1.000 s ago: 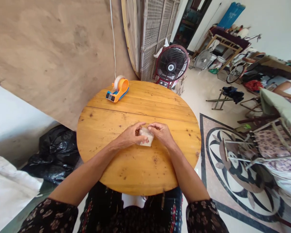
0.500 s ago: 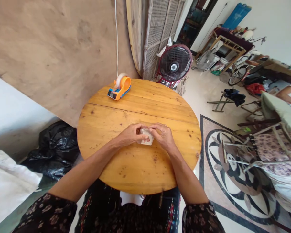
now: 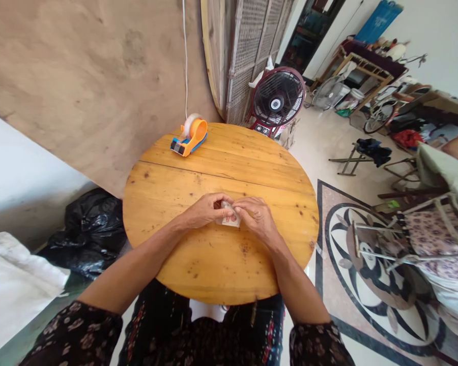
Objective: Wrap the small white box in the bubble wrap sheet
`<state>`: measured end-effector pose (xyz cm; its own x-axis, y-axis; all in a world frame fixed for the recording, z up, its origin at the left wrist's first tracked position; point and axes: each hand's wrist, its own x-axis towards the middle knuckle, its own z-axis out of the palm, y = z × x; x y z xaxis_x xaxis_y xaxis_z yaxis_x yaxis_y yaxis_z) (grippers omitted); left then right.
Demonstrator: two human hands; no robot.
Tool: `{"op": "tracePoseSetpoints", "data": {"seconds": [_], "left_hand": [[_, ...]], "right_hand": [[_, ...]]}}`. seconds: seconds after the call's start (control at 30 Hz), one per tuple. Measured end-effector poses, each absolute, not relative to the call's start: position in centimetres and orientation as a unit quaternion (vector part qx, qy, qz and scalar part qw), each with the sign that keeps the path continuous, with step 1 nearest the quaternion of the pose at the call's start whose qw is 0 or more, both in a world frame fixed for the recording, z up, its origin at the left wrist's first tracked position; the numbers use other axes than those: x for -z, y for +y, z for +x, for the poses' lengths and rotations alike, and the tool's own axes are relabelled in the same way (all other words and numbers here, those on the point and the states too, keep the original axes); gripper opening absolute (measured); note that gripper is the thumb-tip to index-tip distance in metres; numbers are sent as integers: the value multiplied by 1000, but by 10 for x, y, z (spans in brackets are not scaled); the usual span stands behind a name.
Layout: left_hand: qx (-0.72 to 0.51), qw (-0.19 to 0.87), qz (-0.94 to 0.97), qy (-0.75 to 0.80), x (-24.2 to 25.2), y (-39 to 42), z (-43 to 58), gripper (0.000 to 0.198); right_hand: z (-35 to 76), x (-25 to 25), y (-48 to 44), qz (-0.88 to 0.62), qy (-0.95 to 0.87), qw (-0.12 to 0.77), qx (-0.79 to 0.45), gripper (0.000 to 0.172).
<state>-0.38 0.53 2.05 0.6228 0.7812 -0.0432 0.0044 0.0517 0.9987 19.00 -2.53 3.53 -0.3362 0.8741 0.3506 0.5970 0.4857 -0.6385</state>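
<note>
whitish and small, a packet point(image 3: 233, 222) sits between your two hands, over the middle of the table. your left hand point(image 3: 208, 210) is clamped on it, thumb across the front and fingers curled behind. your right hand point(image 3: 258, 217) comes in at its upper right edge, thumb and forefinger close together there; whether they pinch it or only touch it, i cannot tell. nor can i tell whether its lower edge touches the wood.

your forearms cross the near rim of the round wooden table point(image 3: 221, 269), and dark floral sleeves point(image 3: 82, 330) end around your elbows. near the far left rim, well apart from your hands, stands an orange and blue tape dispenser point(image 3: 199, 137) with a roll on it. just past the far rim is a dark red fan point(image 3: 277, 91). to your left lies a black plastic bag point(image 3: 87, 223); to your right, dark cloth point(image 3: 374, 151) drapes over a folding stool point(image 3: 349, 161). another person's arm point(image 3: 456, 147) shows at the right edge.
</note>
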Motion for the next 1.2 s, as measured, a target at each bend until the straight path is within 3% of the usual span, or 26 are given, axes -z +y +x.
{"op": "tracePoseSetpoints", "data": {"seconds": [0.6,1.07,1.2], "left_hand": [[-268,650,632,326,-15,10,-8,43],[-278,634,643,328,-16,11,-9,41],[-277,633,644,329,-20,11,-8,39]], "right_hand": [[186,-27,-22,-460,-828,312,-71,20],[184,-32,-25,-448,-841,299,-56,16],[186,-40,-29,-436,-826,349,-80,16]]}}
